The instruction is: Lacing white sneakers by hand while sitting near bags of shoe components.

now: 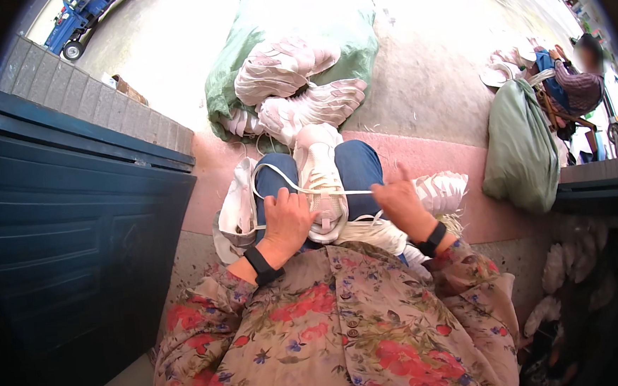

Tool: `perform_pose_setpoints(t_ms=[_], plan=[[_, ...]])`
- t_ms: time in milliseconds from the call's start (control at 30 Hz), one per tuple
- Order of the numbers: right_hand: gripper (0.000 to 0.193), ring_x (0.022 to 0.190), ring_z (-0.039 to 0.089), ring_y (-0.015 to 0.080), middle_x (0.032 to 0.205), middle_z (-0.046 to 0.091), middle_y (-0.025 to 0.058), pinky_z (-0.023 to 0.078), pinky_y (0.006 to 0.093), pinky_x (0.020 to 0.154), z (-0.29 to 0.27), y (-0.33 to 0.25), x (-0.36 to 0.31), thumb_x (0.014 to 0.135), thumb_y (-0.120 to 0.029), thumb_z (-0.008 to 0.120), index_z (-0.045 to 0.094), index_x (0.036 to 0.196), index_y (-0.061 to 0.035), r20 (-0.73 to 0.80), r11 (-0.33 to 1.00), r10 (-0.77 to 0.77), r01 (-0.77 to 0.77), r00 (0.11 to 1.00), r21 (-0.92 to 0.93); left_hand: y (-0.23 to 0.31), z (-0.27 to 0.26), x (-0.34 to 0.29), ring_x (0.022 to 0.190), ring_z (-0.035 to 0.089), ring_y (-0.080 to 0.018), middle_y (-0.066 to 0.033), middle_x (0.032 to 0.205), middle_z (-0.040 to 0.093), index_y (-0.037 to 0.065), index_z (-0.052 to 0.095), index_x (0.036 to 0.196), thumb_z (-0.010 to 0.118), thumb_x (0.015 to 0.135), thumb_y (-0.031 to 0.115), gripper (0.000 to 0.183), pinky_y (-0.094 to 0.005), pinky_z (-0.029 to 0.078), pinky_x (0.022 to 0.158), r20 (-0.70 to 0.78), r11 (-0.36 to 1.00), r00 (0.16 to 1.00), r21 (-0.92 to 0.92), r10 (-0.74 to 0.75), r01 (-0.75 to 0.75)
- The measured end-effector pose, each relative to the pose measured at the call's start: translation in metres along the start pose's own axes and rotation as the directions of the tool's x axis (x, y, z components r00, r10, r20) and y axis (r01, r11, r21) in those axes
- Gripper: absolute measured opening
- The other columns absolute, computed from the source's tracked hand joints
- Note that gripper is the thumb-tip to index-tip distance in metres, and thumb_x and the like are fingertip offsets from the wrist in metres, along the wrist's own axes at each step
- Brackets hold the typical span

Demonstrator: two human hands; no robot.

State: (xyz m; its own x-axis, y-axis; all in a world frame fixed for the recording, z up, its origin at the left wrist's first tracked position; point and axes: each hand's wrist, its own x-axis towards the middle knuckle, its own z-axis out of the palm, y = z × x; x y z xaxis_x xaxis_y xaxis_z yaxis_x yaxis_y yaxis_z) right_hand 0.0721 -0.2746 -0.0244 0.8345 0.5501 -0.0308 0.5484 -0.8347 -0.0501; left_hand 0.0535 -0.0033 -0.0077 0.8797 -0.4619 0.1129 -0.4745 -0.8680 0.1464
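The right hand (400, 205) pinches the lace (355, 191), and over-pulling could tip the shoe (319, 175) beside the half-curled left hand (287, 221), its hold unclear.

From my head, the left of two fisheye cameras looks down and forward, close above my tan floral cloth shirt (309, 313) and the pale pink laced sneaker (318, 175) between my blue-trousered knees (361, 167). Its wide view reaches the dark blue panelled door (78, 242) at left and pale concrete ground (429, 79) far ahead.
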Motion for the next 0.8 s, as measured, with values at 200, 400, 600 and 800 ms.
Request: perform_pose_setpoints(t_ms=[200, 400, 600, 800], plan=[[0.016, 0.084, 0.060, 0.0226, 0.073, 0.063, 0.0048, 0.030, 0.0502, 0.100, -0.005, 0.105, -0.119, 0.082, -0.013, 0.057, 0.064, 0.096, -0.0100, -0.135, 0.857, 0.490, -0.505, 0.861, -0.109, -0.004, 0.011, -0.008, 0.083, 0.050, -0.0270, -0.0085, 0.078, 0.056, 0.004, 0.057, 0.085, 0.062, 0.077, 0.014, 0.014, -0.0397, 0.039, 0.069, -0.008, 0.987, 0.994, -0.121, -0.106, 0.105], [0.032, 0.100, 0.057, 0.0258, 0.090, 0.065, 0.0111, 0.037, 0.0497, 0.092, -0.013, 0.117, -0.162, 0.075, -0.021, 0.069, 0.064, 0.103, -0.0070, 0.233, 0.674, 0.736, -0.721, 0.635, -0.162, -0.012, 0.017, -0.003, 0.082, 0.053, -0.0303, -0.0105, 0.080, 0.061, 0.002, 0.061, 0.090, 0.056, 0.078, 0.008, 0.014, -0.0395, 0.045, 0.074, -0.041, 0.907, 0.991, -0.408, -0.131, 0.103], [0.039, 0.101, 0.055, 0.0309, 0.101, 0.061, 0.0134, 0.041, 0.0419, 0.089, 0.011, 0.007, -0.023, 0.076, -0.011, 0.067, 0.056, 0.113, -0.0053, -0.098, 0.811, 0.183, -0.094, 0.978, 0.578, -0.032, 0.006, 0.012, 0.089, 0.053, -0.0295, -0.0091, 0.092, 0.062, 0.003, 0.060, 0.100, 0.056, 0.078, 0.006, 0.023, -0.0395, 0.045, 0.074, -0.143, 0.948, 0.988, -0.319, -0.064, 0.015], [0.032, 0.080, 0.057, 0.0277, 0.083, 0.060, 0.0091, 0.040, 0.0416, 0.072, -0.004, -0.043, 0.032, 0.080, -0.004, 0.050, 0.051, 0.111, -0.0054, -0.026, 0.931, -0.002, 0.012, 1.000, 0.364, -0.038, 0.002, 0.025, 0.092, 0.053, -0.0255, -0.0039, 0.081, 0.063, 0.008, 0.059, 0.108, 0.052, 0.079, 0.010, 0.030, -0.0358, 0.043, 0.072, 0.019, 0.983, 0.985, -0.077, 0.169, -0.167]])
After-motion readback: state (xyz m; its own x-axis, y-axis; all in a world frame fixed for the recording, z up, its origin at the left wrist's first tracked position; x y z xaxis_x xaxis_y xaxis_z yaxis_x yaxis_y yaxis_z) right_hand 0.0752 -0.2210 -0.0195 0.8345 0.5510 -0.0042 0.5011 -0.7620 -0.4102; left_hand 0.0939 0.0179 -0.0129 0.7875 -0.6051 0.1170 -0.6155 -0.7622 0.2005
